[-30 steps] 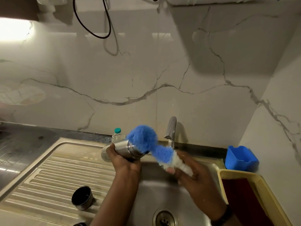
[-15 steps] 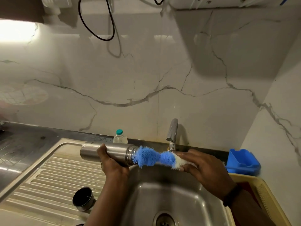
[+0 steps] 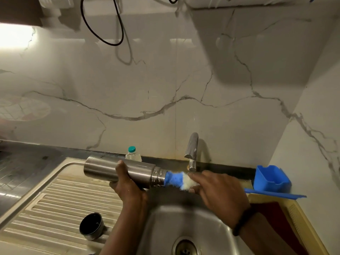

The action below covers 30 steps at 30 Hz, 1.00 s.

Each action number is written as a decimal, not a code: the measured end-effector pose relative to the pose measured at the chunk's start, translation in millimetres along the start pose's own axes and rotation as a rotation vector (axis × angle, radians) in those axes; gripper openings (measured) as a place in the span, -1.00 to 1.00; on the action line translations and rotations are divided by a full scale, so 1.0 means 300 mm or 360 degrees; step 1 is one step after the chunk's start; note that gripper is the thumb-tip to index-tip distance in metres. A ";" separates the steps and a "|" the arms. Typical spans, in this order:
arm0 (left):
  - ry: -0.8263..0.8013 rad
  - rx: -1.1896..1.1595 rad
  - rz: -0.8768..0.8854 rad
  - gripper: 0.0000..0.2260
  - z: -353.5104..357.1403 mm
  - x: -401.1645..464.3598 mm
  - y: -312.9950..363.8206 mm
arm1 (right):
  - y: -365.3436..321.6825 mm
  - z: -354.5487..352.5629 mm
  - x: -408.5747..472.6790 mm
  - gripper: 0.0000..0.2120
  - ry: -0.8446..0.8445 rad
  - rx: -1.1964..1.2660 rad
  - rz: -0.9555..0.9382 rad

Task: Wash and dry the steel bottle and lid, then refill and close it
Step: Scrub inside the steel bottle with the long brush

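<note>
The steel bottle [image 3: 108, 170] lies level above the sink's left edge, mouth pointing right. My left hand [image 3: 127, 186] grips it round the middle from below. A blue and white bottle brush [image 3: 174, 179] sticks out of the mouth, most of its bristles inside the bottle. My right hand [image 3: 219, 194] holds the brush at its white end, just right of the mouth. The bottle's steel lid [image 3: 91, 226] sits open side up on the ribbed draining board.
The sink basin [image 3: 211, 234] with its drain [image 3: 185, 247] lies below my hands. A tap [image 3: 192, 150] stands behind them. A small plastic bottle with a green cap [image 3: 132, 154] is at the wall. A blue holder [image 3: 270, 178] and a yellow tray [image 3: 294, 218] are on the right.
The bottle has turned level and the brush has gone deeper into its mouth; a second ago the whole blue brush head was outside.
</note>
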<state>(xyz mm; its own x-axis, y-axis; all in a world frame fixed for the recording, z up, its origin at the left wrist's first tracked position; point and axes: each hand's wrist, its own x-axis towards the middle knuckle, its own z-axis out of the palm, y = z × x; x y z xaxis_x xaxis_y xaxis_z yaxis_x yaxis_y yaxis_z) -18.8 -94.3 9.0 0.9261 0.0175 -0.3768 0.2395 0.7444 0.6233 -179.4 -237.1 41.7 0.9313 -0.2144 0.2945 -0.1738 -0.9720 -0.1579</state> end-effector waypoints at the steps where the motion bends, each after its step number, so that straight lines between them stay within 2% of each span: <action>1: -0.0018 0.0016 -0.0011 -0.46 0.000 -0.004 -0.003 | -0.027 0.001 0.009 -0.63 -0.0024 -0.0035 -0.0014; 6: -0.0111 0.0060 -0.0173 -0.41 -0.037 -0.007 -0.025 | -0.044 0.018 0.054 -0.57 -0.0287 0.0325 0.0100; 10: -0.0298 0.0071 -0.0267 -0.43 -0.059 -0.009 -0.024 | -0.017 0.017 0.043 -0.51 -0.0215 0.0284 0.0117; 13: -0.0355 0.0248 -0.0287 -0.46 -0.069 -0.010 -0.026 | -0.007 0.007 0.030 -0.50 -0.0092 0.0140 0.0073; 15: -0.0374 0.0369 -0.0277 -0.33 -0.083 -0.005 -0.034 | 0.011 -0.013 0.028 -0.51 -0.0006 0.0050 0.0026; 19: -0.0437 0.0846 -0.0197 0.08 -0.139 0.015 -0.082 | 0.055 -0.053 0.041 -0.56 0.0032 -0.0081 -0.0092; 21: -0.0426 0.0944 -0.0152 0.16 -0.154 0.013 -0.097 | 0.066 -0.066 0.047 -0.60 0.0034 -0.0117 -0.0139; 22: -0.0434 0.0860 -0.0220 0.18 -0.153 0.012 -0.099 | 0.069 -0.071 0.049 -0.60 0.0016 -0.0119 -0.0140; 24: -0.0451 0.0639 -0.0339 0.10 -0.139 0.001 -0.092 | 0.082 -0.079 0.049 -0.60 0.0009 -0.0084 -0.0132; 28: -0.0578 0.0608 -0.0235 -0.52 -0.147 -0.008 -0.074 | 0.126 -0.113 0.046 -0.58 -0.0079 0.0067 -0.0031; 30: -0.0665 0.0544 -0.0231 -0.66 -0.161 -0.001 -0.058 | 0.157 -0.144 0.049 -0.57 -0.0096 0.0214 0.0052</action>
<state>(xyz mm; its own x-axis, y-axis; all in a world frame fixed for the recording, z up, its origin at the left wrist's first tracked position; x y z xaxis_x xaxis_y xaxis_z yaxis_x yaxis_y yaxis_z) -37.4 -75.0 -34.6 0.8966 -0.3872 -0.2151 0.3899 0.4595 0.7980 -187.7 -290.3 79.2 0.9442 -0.2353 0.2305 -0.1635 -0.9422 -0.2923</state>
